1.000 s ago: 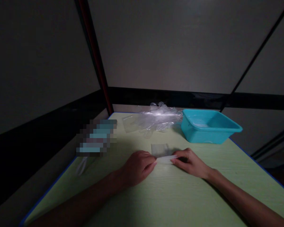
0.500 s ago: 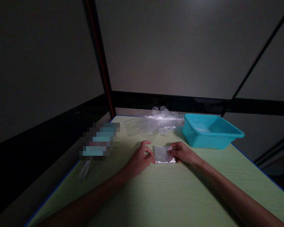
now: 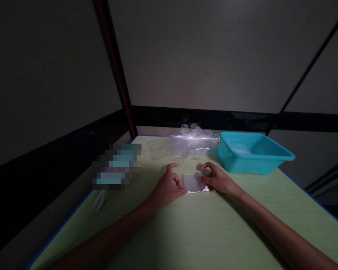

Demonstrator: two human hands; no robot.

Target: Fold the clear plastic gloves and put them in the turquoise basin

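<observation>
A small folded clear plastic bag (image 3: pixel 192 182) lies on the pale green table (image 3: pixel 202 232) between my hands. My right hand (image 3: pixel 216 180) grips its right side, thumb on top and the lower fingers partly hidden at the edge; the index finger is lifted and curved. At the bag's lower left corner, the thumb of my left hand (image 3: pixel 169 187) touches the edge. The index finger of that hand is raised and its other fingers are loosely curled, apart from the thumb.
Behind my hands lies a loose heap of clear plastic bags (image 3: pixel 188 142). A turquoise plastic basin (image 3: pixel 248 163) stands at the back right. On the left is a blurred-out item (image 3: pixel 118 165) with a white strap loop (image 3: pixel 98 200). Walls border the table's far and left sides.
My right index finger has lifted off the bag and opened away from the thumb. My left thumb has slid slightly right along the bag's lower corner, fingers spreading a little.
</observation>
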